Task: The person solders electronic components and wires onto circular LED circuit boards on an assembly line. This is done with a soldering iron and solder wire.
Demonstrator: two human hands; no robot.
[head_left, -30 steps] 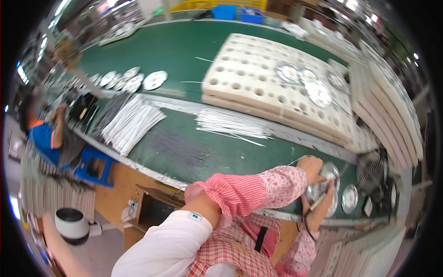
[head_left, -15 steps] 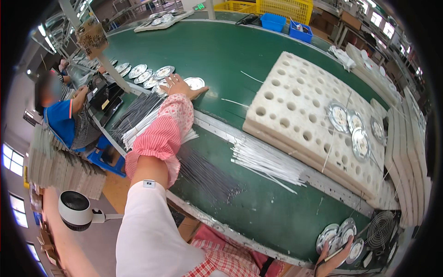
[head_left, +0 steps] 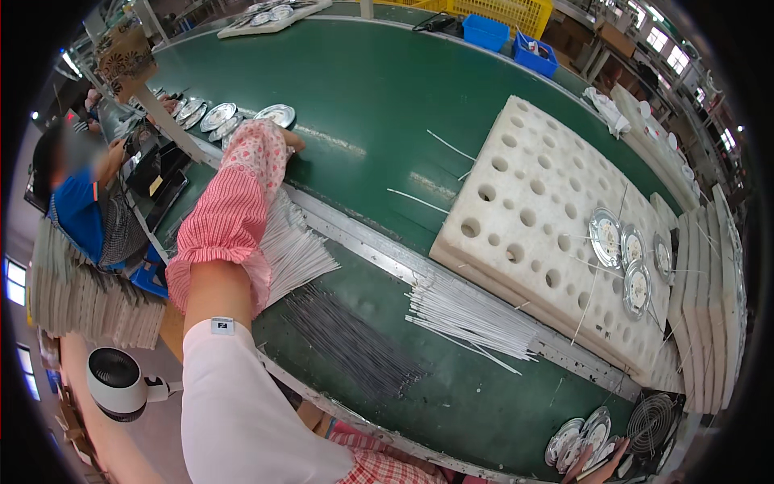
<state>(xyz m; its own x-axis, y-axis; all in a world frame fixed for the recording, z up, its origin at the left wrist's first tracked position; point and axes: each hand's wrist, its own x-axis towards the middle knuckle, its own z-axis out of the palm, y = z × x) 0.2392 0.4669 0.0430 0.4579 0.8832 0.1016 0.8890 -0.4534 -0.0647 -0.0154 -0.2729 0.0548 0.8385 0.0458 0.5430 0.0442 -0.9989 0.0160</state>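
My left hand (head_left: 292, 142) is stretched to the far left, at a group of silver round discs (head_left: 218, 116); the patterned sleeve hides most of its fingers. At the lower right, my right hand (head_left: 614, 460) grips a pen-like soldering iron (head_left: 598, 463) beside more silver discs (head_left: 564, 441) and a metal fan guard (head_left: 649, 423). Bundles of white wires (head_left: 463, 319) and dark grey wires (head_left: 347, 343) lie on the green bench (head_left: 339, 81) between my hands. A white foam board with holes (head_left: 516, 202) carries several discs on its right part.
A co-worker in blue (head_left: 76, 214) sits at the left, near a post (head_left: 173, 129). A white fan (head_left: 113, 379) stands lower left. Blue bins (head_left: 484, 32) and a yellow crate (head_left: 516, 14) are at the back. Stacked foam boards (head_left: 701, 298) line the right side.
My left hand has left the discs at the lower right and stretched to those at the far left. My right hand stays with the iron. The view has swung left.
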